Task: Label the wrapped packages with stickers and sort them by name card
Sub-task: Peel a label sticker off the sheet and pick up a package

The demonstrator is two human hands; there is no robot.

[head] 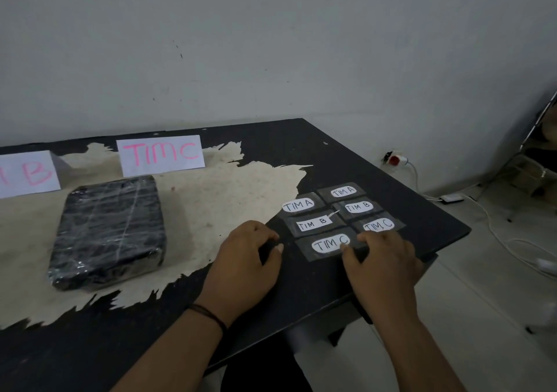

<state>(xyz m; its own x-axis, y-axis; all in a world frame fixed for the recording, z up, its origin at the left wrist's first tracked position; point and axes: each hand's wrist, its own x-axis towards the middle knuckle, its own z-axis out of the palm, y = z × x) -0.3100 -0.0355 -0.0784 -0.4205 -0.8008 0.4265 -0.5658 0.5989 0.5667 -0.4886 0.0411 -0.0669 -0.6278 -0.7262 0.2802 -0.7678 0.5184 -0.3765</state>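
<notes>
Right hand fingers curl onto the near TIM C sticker, lower right of frame; left hand rests curled just left. The wrapped package lies well left.

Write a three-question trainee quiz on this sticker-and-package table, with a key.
1. True or false: the wrapped package already carries a white sticker on its top.
2. How many stickers lie in the grid by the hands? A) four B) six C) eight
3. Fill in: the right hand has its fingertips at the near sticker reading TIM ___.

Key: 1 false, no sticker shows on it. 2 B, two each of TIM A, TIM B, TIM C. 3 C; the left hand rests just left of it, in front of the TIM C name card.
</notes>
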